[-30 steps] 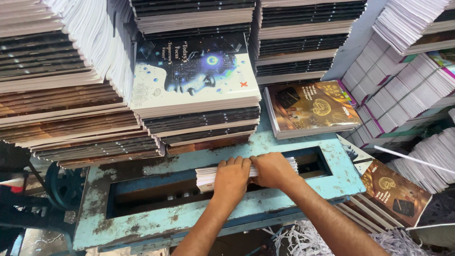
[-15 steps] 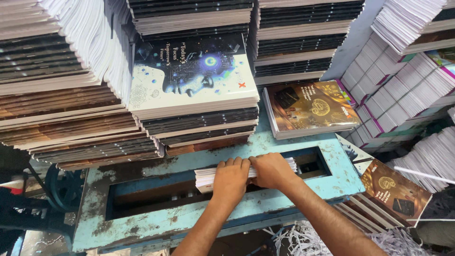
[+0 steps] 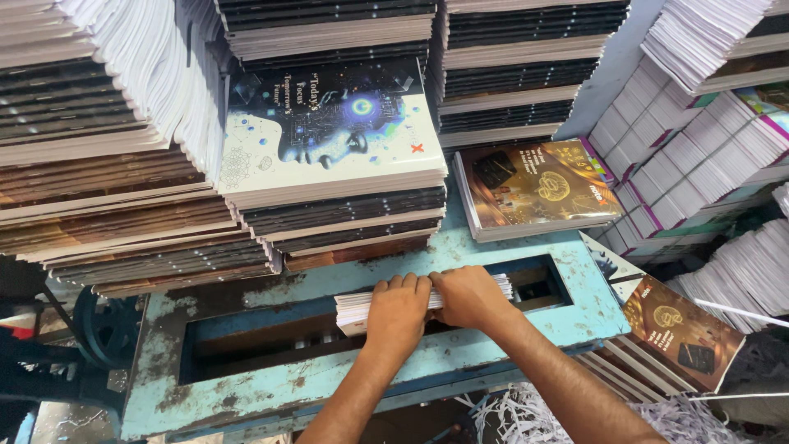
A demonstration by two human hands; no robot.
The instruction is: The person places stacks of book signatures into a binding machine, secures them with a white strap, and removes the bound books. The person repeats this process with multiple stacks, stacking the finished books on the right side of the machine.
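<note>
Hands unchanged across the last second: left hand (image 3: 398, 311) and right hand (image 3: 468, 296) stay side by side, both pressed closed on the white booklet stack (image 3: 362, 308) lying beneath them in the blue trimmer's slot (image 3: 246, 345), paper shreds (image 3: 509, 415) below the wrists.

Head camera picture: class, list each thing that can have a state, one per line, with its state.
Left hand: palm down, pressing on the booklet bundle.
Right hand: gripping the bundle's right part.
Booklet bundle: lying flat in the slot, edges squared.
Blue metal frame: paint chipped, rusty.
Blue-cover book stack: closed, cover up.
Brown-cover book stack: closed, cover up.
Paper shreds: loose, heaped below.
</note>
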